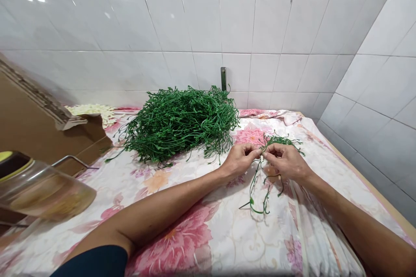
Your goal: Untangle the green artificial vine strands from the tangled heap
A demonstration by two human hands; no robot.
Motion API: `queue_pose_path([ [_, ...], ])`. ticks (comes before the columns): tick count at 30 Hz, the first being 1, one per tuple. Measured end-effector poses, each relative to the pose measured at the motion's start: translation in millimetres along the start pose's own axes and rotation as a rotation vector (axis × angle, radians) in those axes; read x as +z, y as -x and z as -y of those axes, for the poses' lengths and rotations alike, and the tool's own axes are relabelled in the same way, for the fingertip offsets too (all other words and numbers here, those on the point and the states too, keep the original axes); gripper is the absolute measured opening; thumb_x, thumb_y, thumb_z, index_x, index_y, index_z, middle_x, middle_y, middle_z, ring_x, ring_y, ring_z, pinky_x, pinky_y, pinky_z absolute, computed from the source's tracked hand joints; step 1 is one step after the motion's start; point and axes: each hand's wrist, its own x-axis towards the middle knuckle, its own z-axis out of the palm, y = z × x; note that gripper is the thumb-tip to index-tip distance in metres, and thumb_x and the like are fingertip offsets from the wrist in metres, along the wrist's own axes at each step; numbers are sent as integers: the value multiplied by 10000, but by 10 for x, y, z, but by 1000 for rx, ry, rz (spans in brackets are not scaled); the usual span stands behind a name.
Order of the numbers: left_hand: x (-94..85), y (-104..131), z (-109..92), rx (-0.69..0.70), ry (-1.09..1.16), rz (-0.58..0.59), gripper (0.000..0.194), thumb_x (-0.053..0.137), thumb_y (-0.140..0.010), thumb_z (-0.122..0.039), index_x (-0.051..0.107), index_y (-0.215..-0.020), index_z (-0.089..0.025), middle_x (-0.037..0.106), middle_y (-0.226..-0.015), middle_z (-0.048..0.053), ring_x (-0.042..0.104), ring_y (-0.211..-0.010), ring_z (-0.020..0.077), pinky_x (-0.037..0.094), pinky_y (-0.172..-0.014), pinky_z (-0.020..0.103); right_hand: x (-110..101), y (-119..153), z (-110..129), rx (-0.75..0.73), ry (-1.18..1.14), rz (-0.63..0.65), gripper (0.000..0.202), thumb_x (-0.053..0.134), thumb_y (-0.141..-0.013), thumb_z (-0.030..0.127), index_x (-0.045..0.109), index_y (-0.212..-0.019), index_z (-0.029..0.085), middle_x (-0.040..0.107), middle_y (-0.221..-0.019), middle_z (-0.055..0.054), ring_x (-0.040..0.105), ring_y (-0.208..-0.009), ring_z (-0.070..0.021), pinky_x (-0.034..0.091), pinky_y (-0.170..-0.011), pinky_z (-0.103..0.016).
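Two hands meet over the flowered cloth point(201, 242) that covers the tabletop; the left hand point(239, 159) and the right hand point(286, 161) come together with the fingertips almost touching, and between them they pinch a green stem point(260, 181); both grips are closed on it, thumb against forefinger, which looks like a hold for fine work on a thin thing. The stem hangs down from the fingers in several thin branches and its curled ends lie on the cloth just in front of the hands; holding it by the top seems to let the branches fall free, so they do not tangle. Both forearms rest on the cloth, probably to keep the fingers steady.

Behind the left hand, near the tiled wall point(201, 30), lies a big pile point(182, 123) of the same green stems, close enough to reach; a small bunch point(282, 140) of them lies just behind the right hand, apart from the pile, perhaps kept separate on purpose. At the left edge there is a clear jar point(42, 190) lying tilted, and a brown board point(35, 125) stands behind it; some pale pieces point(92, 110) lie at the far left corner, too small to tell what they are.
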Motion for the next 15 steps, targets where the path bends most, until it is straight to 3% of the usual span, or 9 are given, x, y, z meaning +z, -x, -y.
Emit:
queue_pose_path([
  [4, 1, -17, 6, -21, 40, 18, 349, 653, -861, -448, 645, -715, -130, 537, -631, -16, 437, -593, 100, 337, -577, 241, -2, 6, -10, 21, -35, 21, 244, 676, -839, 428, 680, -764, 196, 626, -671, -8, 557, -598, -152, 450, -557, -277],
  [10, 9, 51, -8, 55, -163, -78, 325, 622, -887, -433, 711, -790, -136, 630, -693, 10, 511, -641, 123, 376, -616, 247, 24, -15, -74, 38, 10, 21, 270, 678, -828, 441, 677, -767, 179, 641, -716, -12, 560, -643, -149, 434, -582, -264],
  [15, 25, 42, -46, -63, 34, -19, 364, 672, -823, -489, 697, -753, -133, 588, -640, -5, 470, -586, 104, 350, -561, 236, 18, -12, -71, 19, 79, 6, 221, 646, -828, 395, 683, -765, 186, 668, -723, -19, 583, -661, -163, 440, -616, -274],
])
